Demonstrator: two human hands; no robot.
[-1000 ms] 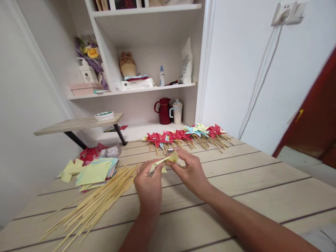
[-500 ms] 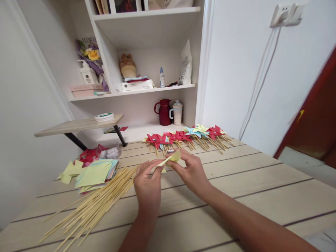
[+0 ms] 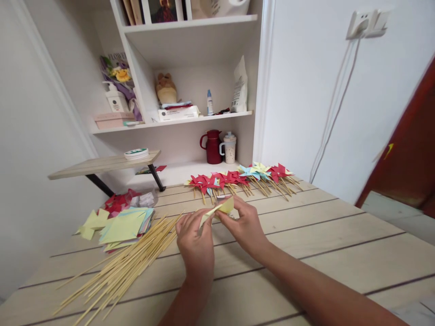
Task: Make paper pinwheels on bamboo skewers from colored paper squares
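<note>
My left hand (image 3: 196,235) and my right hand (image 3: 243,222) meet above the middle of the table, both pinching one piece of yellow paper (image 3: 227,206). The paper is bent, with a curled part standing up near the right fingertips. Its lower part is largely hidden by my fingers. Left of my left hand lies a loose bundle of thin wooden sticks (image 3: 125,265). Beyond them sits a stack of coloured paper squares (image 3: 123,226), yellow on top. Past my hands, finished-looking paper pinwheels (image 3: 204,183) in red, blue and yellow lie in a row on their sticks.
A cut yellow paper piece (image 3: 91,224) and red paper pieces (image 3: 118,202) lie at the far left by a clear box (image 3: 146,199). Behind them stands a small raised wooden shelf (image 3: 102,164). A red jug (image 3: 213,147) and a cup (image 3: 230,149) stand at the back.
My left hand has shifted slightly right, closer to my right hand, and the yellow paper has turned a little between them. The view has tilted up slightly.
</note>
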